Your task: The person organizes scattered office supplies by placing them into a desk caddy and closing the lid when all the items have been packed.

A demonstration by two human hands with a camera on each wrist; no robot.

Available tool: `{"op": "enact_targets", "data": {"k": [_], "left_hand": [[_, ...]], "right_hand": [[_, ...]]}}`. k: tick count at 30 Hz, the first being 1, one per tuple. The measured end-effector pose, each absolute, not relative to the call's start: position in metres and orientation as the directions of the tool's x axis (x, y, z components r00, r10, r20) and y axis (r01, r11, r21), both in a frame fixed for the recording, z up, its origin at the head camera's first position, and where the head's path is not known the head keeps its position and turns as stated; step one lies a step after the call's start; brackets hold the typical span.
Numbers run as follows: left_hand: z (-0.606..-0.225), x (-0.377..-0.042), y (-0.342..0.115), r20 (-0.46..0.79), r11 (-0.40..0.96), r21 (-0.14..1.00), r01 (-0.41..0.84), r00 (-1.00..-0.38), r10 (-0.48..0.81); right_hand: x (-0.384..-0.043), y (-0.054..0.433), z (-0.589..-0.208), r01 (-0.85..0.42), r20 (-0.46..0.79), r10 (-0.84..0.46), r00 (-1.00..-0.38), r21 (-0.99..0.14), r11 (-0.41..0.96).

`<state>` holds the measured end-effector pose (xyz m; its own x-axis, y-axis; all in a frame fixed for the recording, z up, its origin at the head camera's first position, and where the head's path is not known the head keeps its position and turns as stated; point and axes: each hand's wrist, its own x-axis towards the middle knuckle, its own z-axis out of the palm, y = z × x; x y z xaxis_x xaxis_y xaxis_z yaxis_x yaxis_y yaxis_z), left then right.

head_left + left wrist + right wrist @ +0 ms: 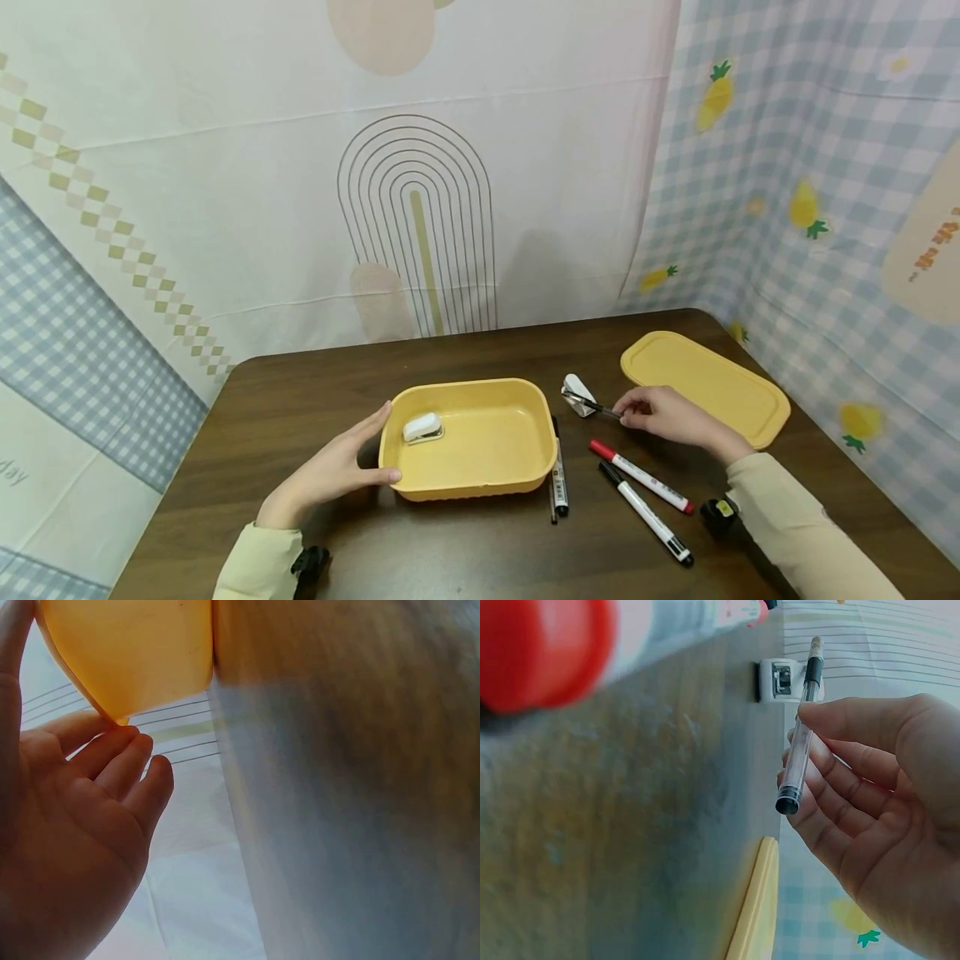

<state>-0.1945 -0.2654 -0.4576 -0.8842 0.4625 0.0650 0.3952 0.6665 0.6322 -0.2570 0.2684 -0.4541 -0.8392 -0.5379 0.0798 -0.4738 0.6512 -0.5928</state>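
My left hand (337, 467) grips the left end of a yellow plastic box (480, 491), thumb at the near corner and fingers at the far one. Inside the box, toward its left, sits a small white stapler (423, 427). To the right of the box, my right hand (663, 414) pinches a clear-barrelled gel pen (801, 754) between thumb and fingers. The pen's black grip and tip point left, overlapping a second white stapler (577, 390) in the head view. In the right wrist view, that stapler (781, 679) shows behind the pen tip.
Close along the box's right side lie a black-capped marker (559, 483) and a thin dark stick (552, 504). Nearer my right sleeve are a red marker (641, 476) and a black marker (647, 515). A yellow lid (705, 383) lies at the table's right.
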Motion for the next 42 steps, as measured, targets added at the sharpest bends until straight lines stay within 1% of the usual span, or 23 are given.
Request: {"op": "enact_targets", "data": {"k": [9,16,22,30,38,42], "left_hand": [[-0.458,-0.195,-0.265,0.068,0.669,0.629,0.397,-0.885,0.461],[-0.459,-0.194,-0.265,0.057,0.668,0.635,0.389,-0.885,0.461],[-0.455,-0.194,-0.265,0.045,0.678,0.628,0.381,-0.888,0.457],[-0.455,-0.193,-0.265,0.053,0.681,0.619,0.391,-0.886,0.461],[-0.457,-0.194,-0.265,0.071,0.674,0.616,0.407,-0.881,0.468],[-0.456,-0.195,-0.265,0.067,0.675,0.618,0.404,-0.882,0.466]], "right_hand": [[-0.262,0.271,-0.440,-0.447,0.088,-0.495,-0.865,-0.586,0.677],[-0.263,0.273,-0.431,-0.457,0.106,-0.488,-0.866,-0.563,0.688],[-0.265,0.273,-0.421,-0.459,0.118,-0.486,-0.866,-0.573,0.679],[-0.267,0.275,-0.413,-0.424,0.105,-0.456,-0.884,-0.594,0.684],[-0.268,0.275,-0.401,-0.474,0.188,-0.450,-0.873,-0.543,0.693],[-0.267,0.277,-0.395,-0.462,0.187,-0.436,-0.881,-0.544,0.701]]}}
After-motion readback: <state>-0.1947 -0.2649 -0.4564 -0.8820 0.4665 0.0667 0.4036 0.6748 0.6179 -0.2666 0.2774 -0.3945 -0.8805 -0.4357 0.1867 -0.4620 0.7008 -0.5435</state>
